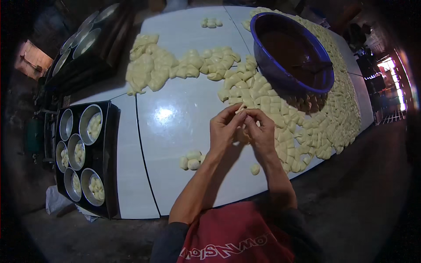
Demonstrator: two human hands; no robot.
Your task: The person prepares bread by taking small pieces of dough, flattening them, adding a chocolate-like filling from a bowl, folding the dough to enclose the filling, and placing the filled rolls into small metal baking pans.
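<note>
— What are your hands doing?

— Both are up together over the white table [184, 87]. My left hand [222, 129] and my right hand [261, 131] meet at the fingertips, and between them I pinch a small piece of dough [241, 110]. Both are closed on it, fingers curled in, thumbs tucked below. Only a pale sliver of the piece shows above my fingertips; the rest is hidden by my fingers.

— Where does that sit on the table?

— Just off the near edge of the big spread of cut dough pieces [280, 109], which runs along the right side of the table and around the blue bowl [280, 74]. The bowl stands beyond my hands, to the right, with a dark brown filling [289, 50] in it and what looks like a spoon [313, 68] lying in the filling.

— Anything closer to you?

— A little cluster of rounded dough balls [191, 160] lies near my left wrist, and a single ball [255, 168] lies by my right forearm, apart from the cluster.

— And on your left?

— A dark tray [112, 175] holds round metal tins [90, 125], several with dough balls inside. A second tray of tins [87, 39] sits farther back. A loose heap of dough [147, 65] lies on the far left part of the table.
</note>
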